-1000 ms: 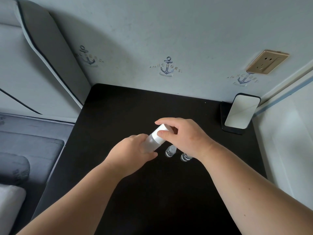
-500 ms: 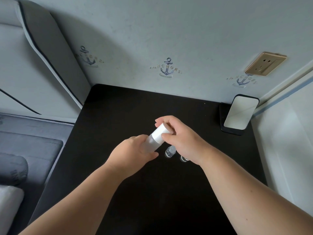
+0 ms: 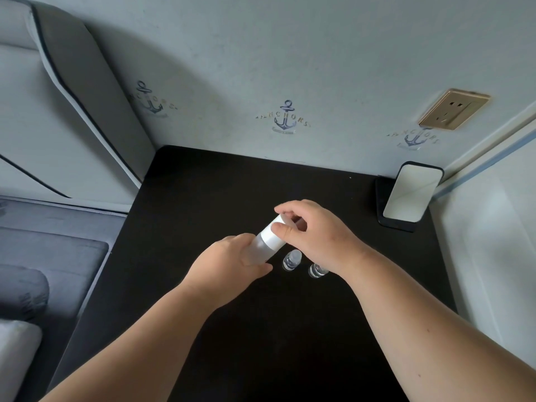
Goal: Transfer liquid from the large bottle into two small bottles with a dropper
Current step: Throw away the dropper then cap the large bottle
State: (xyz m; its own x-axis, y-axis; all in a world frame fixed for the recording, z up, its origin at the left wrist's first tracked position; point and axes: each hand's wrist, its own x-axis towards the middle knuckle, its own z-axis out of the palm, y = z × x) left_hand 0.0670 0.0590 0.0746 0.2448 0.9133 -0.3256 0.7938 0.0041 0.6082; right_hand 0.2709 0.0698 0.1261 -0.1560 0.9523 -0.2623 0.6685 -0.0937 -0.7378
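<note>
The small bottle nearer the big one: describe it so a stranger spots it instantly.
On the black table, find the two hands holding the large white-capped bottle. Just right of it stand two tiny clear bottles. Yours is the left small bottle, fully visible, while the other small bottle is partly hidden by the right wrist.

place: home bedroom | cues: padded headboard [image 3: 72,111], black bedside table [image 3: 203,198], anchor wallpaper [image 3: 285,117]

Both bare forearms are extended forward from the lower edge and converge at mid-frame. The left hand [image 3: 229,256] is curled around the frosted translucent body of the large cylindrical bottle [image 3: 262,247]. The right hand [image 3: 316,236] is arched above, its thumb and fingertips pinching the bottle's white cap [image 3: 274,232].
</note>
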